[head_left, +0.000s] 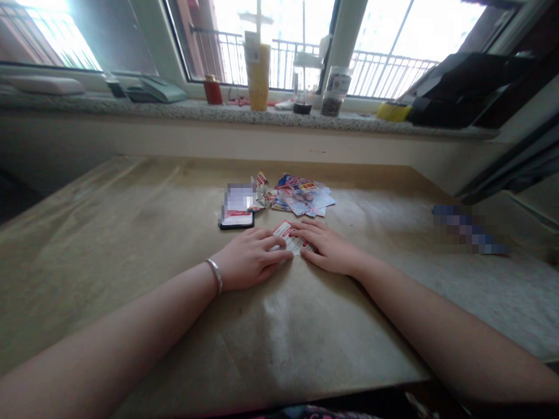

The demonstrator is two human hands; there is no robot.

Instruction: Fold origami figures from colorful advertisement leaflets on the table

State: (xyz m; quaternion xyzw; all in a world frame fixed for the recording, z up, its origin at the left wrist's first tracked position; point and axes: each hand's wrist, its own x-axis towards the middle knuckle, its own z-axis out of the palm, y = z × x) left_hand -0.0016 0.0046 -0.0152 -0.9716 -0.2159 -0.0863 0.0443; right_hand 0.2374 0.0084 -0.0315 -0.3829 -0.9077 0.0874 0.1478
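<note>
1. Where the two arms reach in over the tabletop (174,302), a bracelet (215,276) circles the left wrist.
2. The left hand (251,259) rests at the card's left side, fingers bent and thumb close to them; whether that grip pinches the edge, I cannot tell.
3. The right hand (329,250) lies low, its grip fairly wide: fingers stretched across the card's top, thumb apart near the lower edge.
4. Between the hands, the card (297,244), white with red print, lies on the tabletop, partly covered by fingers. It looks light and thin, probably paper, likely to crease and to slide a little on the smooth cover. Opposite edges or corners seem the best places to take hold, with a light pinch.
5. Just beyond, a phone (238,219) lies at left, its screen pixelated. A crumpled wrapper (262,198) sits at its right side, next to a fanned pile (305,201) of printed cards.
6. Farthest, the sill (174,110) carries a red jar (212,91) and a tall yellow cup (258,75).
</note>
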